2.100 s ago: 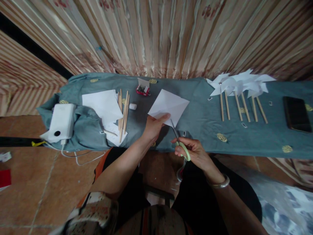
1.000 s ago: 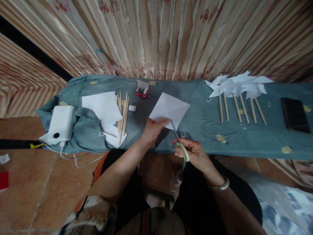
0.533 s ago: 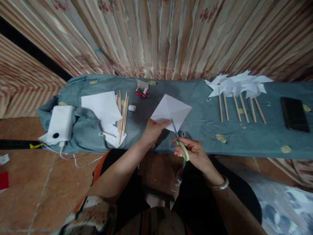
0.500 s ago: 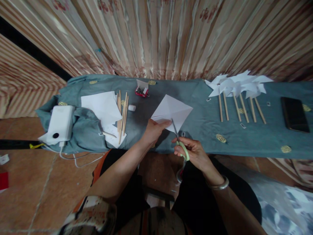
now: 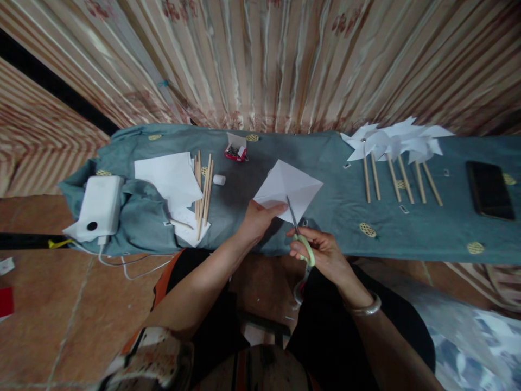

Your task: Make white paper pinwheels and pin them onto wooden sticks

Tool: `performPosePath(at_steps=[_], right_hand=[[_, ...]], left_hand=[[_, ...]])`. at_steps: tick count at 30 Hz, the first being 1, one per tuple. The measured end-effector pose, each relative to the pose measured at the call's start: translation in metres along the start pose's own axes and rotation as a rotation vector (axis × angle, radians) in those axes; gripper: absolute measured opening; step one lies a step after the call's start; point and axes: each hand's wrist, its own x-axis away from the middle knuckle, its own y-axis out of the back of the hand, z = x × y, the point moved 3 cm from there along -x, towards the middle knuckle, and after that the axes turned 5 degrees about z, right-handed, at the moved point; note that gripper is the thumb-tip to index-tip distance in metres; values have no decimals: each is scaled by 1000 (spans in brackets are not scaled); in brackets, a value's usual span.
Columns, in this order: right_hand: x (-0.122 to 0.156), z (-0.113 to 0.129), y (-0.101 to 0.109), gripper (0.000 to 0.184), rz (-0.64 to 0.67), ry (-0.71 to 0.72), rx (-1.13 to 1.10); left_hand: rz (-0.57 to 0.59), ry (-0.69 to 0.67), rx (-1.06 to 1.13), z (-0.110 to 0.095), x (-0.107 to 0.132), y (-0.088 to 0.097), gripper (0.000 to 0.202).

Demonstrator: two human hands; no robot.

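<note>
A creased square of white paper (image 5: 291,182) is held above the cloth, turned so a corner points away from me. My left hand (image 5: 260,220) pinches its near left edge, thumb on top. In my right hand (image 5: 321,250) is a pair of scissors (image 5: 305,250) with pale green handles. Their blades lie across the paper's near right edge and point towards its middle. Whether the blades are fully closed is hard to see. A silver bangle (image 5: 366,306) circles my right wrist.
Left on the cloth (image 5: 334,212) lie paper sheets (image 5: 163,174), wooden sticks (image 5: 207,190), a small white cylinder (image 5: 218,180) and a red box of small metal pieces (image 5: 236,151). Right are several paper pinwheels (image 5: 393,144) and a dark phone (image 5: 490,190). A white device (image 5: 101,206) stands far left.
The paper has shifted slightly right and towards me, and my left hand has moved a little with it. The scissors and my right hand stay almost in place.
</note>
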Motion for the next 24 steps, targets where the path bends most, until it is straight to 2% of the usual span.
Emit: performPosePath(at_steps=[24], right_hand=[[-1, -3, -1, 40, 26, 12, 45]], left_hand=[[-12, 31, 29, 2, 0, 0, 21]])
